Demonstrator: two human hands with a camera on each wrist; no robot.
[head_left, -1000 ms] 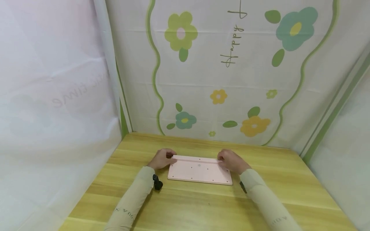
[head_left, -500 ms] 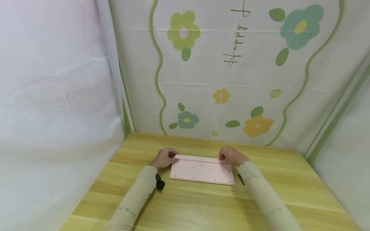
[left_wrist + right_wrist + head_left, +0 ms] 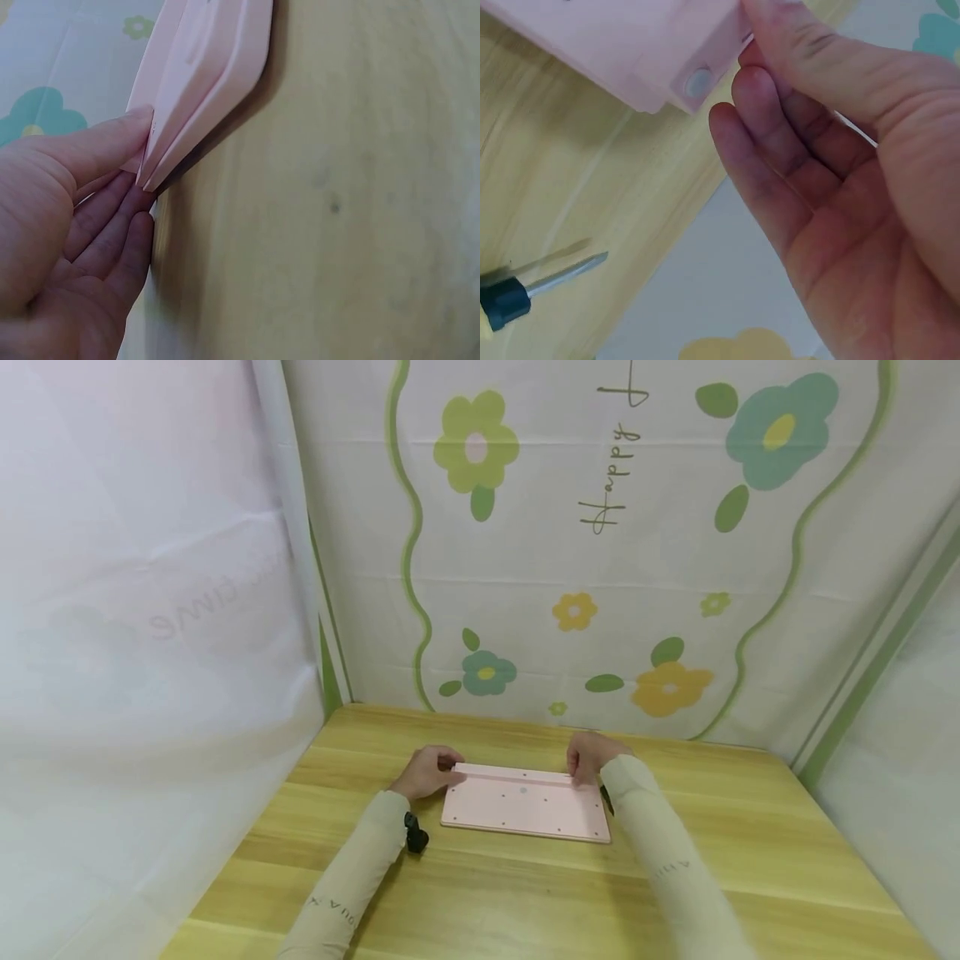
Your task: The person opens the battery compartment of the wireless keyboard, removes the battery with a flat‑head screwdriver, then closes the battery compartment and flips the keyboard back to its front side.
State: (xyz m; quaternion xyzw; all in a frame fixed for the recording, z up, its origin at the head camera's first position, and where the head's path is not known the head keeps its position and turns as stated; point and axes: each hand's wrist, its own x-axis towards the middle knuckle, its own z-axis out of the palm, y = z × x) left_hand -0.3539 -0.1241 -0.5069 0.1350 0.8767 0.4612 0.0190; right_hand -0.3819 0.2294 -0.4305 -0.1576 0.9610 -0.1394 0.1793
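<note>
A pink keyboard [image 3: 510, 806] lies underside up, with small screws or screw holes and a raised bar along its far edge. My left hand [image 3: 429, 772] pinches its far left corner, thumb [image 3: 124, 139] on one face and fingers behind. At the far right corner, my right hand [image 3: 591, 755] has its thumb and index finger at the edge, beside a small dark slot. The other fingers [image 3: 761, 157] of that hand extend past the edge. A round pale rubber foot [image 3: 699, 83] shows near this corner in the right wrist view.
A screwdriver [image 3: 566, 274] with a steel shaft and a dark and yellow handle lies on the wooden table [image 3: 487, 902], seen only in the right wrist view. A flower-printed white curtain [image 3: 525, 552] stands behind the table, with white cloth on both sides.
My right wrist has risen and swung inward, its fingers staying at the keyboard's far right corner. The left hand keeps its grip. The whole head view has shifted slightly.
</note>
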